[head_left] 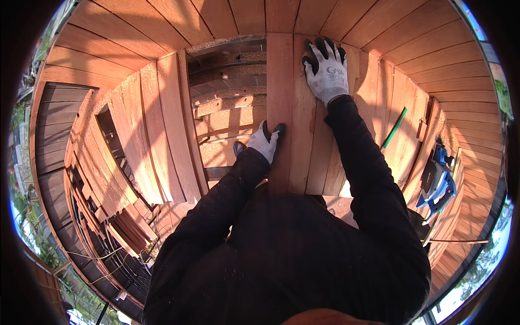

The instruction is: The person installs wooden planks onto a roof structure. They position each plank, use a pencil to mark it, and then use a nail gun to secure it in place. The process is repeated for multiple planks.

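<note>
My right hand, in a white glove with dark fingertips, lies flat with fingers spread on a row of reddish wooden planks. Lower and to the left, my left hand, gloved alike, is at the left edge of the leftmost plank. Its thumb touches that plank, and its other fingers are apart over the gap, partly hidden. More planks lie side by side to the right. Left of my left hand the gap shows the dark crosswise joists and sawdust below.
A green pencil-like stick rests on the boards at right. Beyond it sits a blue power planer. Loose planks lie across the left side, with narrow strips and a thin yellow cable further down. Laid decking curves around the far side.
</note>
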A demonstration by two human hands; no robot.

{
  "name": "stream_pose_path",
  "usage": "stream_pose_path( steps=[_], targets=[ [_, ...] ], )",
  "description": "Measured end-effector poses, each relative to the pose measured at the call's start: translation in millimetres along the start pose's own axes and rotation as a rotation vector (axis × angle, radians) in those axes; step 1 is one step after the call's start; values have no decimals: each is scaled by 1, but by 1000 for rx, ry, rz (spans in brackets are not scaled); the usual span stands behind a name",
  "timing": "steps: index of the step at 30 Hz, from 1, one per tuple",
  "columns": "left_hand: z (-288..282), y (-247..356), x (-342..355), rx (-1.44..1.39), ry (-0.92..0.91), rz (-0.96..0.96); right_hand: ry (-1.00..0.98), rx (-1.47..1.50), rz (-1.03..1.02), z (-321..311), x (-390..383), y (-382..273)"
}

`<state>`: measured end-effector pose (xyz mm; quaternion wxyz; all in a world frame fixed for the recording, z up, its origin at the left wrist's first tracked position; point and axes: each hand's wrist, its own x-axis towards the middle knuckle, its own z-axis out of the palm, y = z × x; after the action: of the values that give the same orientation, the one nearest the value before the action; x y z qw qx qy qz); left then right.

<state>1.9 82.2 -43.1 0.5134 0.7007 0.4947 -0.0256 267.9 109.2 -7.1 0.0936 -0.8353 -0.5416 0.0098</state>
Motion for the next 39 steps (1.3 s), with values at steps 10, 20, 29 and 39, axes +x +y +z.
stream_pose_path(
  steps=[10, 20, 29, 39],
  targets=[
    [8, -16, 22, -239, 59, 84, 61, -22, -94, 9, -16, 0],
    [-16, -24, 35, -937, 15, -89, -699, 917, -608, -83, -253, -47],
    [-7, -9, 54, -426, 119, 136, -21, 577, -109, -112, -257, 26],
    [10, 0, 46, -361, 269, 198, 73, 445, -101, -71, -314, 19]
  ],
)
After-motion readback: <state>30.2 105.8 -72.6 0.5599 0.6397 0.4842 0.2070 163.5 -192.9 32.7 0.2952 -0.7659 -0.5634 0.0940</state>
